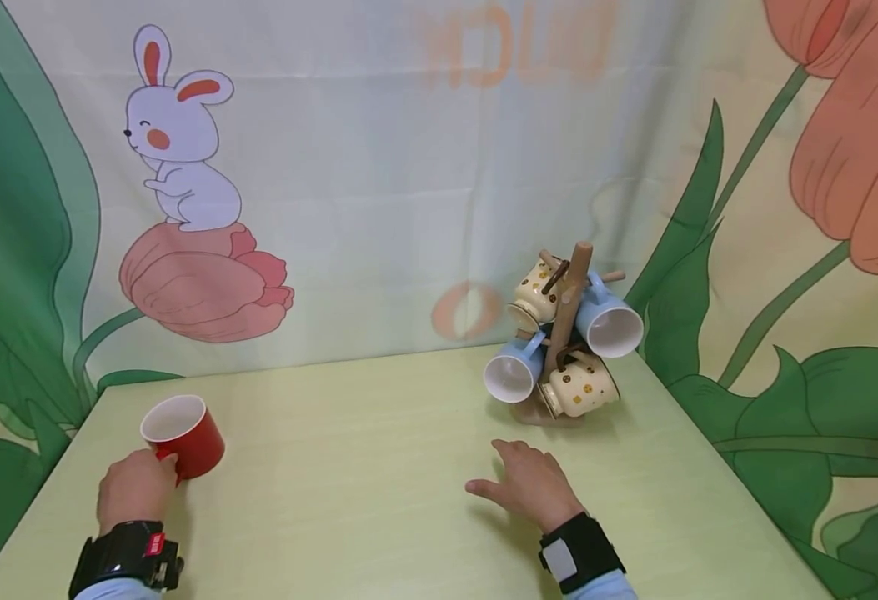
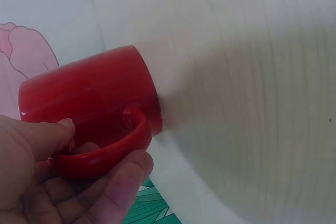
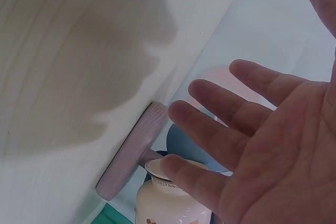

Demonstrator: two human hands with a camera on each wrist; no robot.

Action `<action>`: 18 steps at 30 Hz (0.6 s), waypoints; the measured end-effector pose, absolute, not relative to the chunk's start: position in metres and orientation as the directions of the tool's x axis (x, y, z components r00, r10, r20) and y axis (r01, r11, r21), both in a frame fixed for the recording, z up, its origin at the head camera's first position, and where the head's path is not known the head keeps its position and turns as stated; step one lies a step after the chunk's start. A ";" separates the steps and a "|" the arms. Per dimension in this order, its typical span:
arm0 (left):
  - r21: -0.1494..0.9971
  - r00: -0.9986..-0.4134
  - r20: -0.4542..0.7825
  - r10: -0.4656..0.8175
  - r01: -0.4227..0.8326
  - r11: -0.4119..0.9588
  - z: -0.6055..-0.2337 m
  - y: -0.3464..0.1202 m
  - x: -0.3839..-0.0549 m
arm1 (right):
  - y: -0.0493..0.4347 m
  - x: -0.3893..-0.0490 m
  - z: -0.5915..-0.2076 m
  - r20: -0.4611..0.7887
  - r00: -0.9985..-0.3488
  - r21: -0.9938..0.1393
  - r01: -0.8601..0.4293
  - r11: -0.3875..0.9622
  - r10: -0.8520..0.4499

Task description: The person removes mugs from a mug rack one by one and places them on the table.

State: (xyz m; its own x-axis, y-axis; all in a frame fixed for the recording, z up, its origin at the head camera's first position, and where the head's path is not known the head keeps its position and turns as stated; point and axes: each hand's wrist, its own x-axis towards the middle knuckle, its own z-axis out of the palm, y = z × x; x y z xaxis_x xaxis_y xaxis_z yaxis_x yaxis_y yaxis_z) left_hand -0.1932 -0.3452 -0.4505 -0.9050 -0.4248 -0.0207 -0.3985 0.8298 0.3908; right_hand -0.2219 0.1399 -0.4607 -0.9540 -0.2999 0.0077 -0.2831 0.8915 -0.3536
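Gripping one red mug [image 1: 203, 446], four mugs [image 1: 583, 387] on rack [image 1: 572, 292]

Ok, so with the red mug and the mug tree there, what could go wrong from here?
First, the left hand holds the red mug by its handle, so it might tilt if that grip loosens.

Second, the open right hand is close to the wooden mug tree; a careless sweep could knock it.

Third, the lower blue mug hangs at a slant, so a bump might shake it off.
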 end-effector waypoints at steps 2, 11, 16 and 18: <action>0.393 -0.903 -0.031 -0.430 -0.406 0.825 -0.451 -0.344 -0.193 | 0.140 -0.222 -0.461 0.008 -0.953 -0.351 -0.286 0.892 -0.302; 0.384 -0.892 -0.067 -0.447 -0.436 0.814 -0.453 -0.343 -0.193 | 0.140 -0.224 -0.463 -0.022 -0.956 -0.353 -0.266 0.897 -0.292; 0.393 -0.894 -0.055 -0.445 -0.429 0.813 -0.453 -0.343 -0.194 | 0.141 -0.225 -0.464 -0.031 -0.956 -0.351 -0.263 0.899 -0.292; 0.400 -0.892 -0.050 -0.449 -0.430 0.809 -0.455 -0.344 -0.194 | 0.141 -0.225 -0.464 -0.037 -0.956 -0.348 -0.260 0.900 -0.291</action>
State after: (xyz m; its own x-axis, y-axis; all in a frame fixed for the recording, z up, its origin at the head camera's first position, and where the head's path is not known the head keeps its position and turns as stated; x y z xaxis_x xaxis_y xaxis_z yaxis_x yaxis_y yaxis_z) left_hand -0.1940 -0.3437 -0.4547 -0.8919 -0.4493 -0.0505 -0.4303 0.8094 0.3997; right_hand -0.2248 0.1409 -0.4640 -0.9561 -0.2907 -0.0368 -0.2604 0.9005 -0.3483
